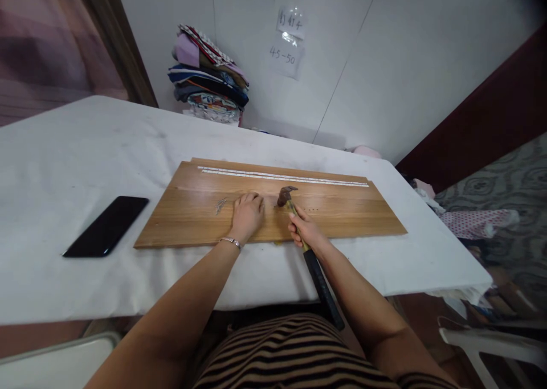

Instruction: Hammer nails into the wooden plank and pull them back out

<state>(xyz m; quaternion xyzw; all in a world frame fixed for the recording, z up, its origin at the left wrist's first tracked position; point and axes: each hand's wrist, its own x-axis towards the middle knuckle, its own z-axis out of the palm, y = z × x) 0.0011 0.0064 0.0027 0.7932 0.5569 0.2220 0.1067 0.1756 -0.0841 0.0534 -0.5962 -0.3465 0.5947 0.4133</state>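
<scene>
A wooden board (205,224) lies flat on the table. My left hand (248,213) rests palm down on it, with the fingers slightly bent and no object visible in them. Just left of that hand is a small pile of nails (220,205). In my right hand (302,228) is a claw hammer (317,275), gripped partway up its shaft. Its rusty head (285,196) is low over the middle of the board; whether it touches cannot be made out. A short row of small dark points (311,209) marks the board to the right of the head.
Two white measuring strips (282,177) run along the board's far side. A black phone (106,226) lies on the white-covered table (47,195) at left. Folded clothes (209,76) are stacked against the wall at the back. White chairs (491,343) stand near the front corners.
</scene>
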